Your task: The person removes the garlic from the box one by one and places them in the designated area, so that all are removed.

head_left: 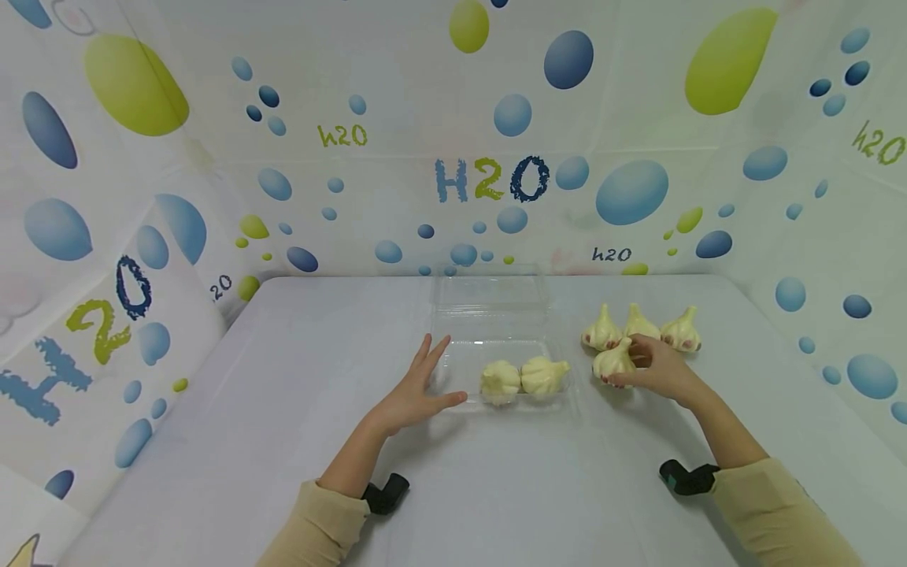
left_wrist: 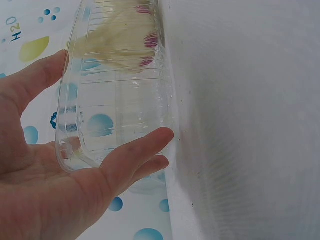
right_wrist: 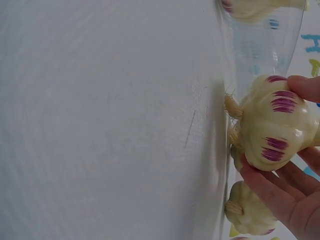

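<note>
A clear plastic clamshell box (head_left: 460, 370) lies on the table with its lid (head_left: 490, 295) folded back. Two garlic bulbs (head_left: 544, 376) sit side by side in its right part. My left hand (head_left: 412, 398) is at the box's left end, fingers spread and straight, thumb along the near wall; the left wrist view shows the palm against the box's end (left_wrist: 75, 150). To the right of the box, my right hand (head_left: 662, 370) grips another garlic bulb (right_wrist: 275, 122), pinched between thumb and fingers, purple streaks on its skin and roots pointing down to the table.
Behind the right hand, three more garlic bulbs (head_left: 602, 329) stand in a row on the white table (head_left: 298, 354). A cloth backdrop (head_left: 397, 134) with blue and green drops rises at the back and sides. Black wrist cameras (head_left: 386, 494) sit under both wrists.
</note>
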Tool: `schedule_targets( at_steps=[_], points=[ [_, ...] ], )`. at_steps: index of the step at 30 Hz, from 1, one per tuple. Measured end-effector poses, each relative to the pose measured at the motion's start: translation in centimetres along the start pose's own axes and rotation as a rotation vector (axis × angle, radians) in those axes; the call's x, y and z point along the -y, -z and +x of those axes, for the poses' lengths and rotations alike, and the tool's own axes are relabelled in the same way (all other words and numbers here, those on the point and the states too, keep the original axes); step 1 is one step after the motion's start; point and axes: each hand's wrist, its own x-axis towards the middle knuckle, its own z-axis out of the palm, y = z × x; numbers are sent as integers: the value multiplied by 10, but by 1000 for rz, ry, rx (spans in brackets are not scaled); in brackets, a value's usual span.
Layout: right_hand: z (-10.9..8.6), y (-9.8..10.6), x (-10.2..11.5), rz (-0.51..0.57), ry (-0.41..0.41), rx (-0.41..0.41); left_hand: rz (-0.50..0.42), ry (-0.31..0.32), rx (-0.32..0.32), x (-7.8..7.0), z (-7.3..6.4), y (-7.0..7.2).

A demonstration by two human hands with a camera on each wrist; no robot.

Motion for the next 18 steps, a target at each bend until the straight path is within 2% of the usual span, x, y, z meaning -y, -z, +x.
schedule_targets(
  at_steps=[18],
  points=[
    [2,1,-1,-5,-10,37,-6,19,-4,-3,-1,0]
  ],
)
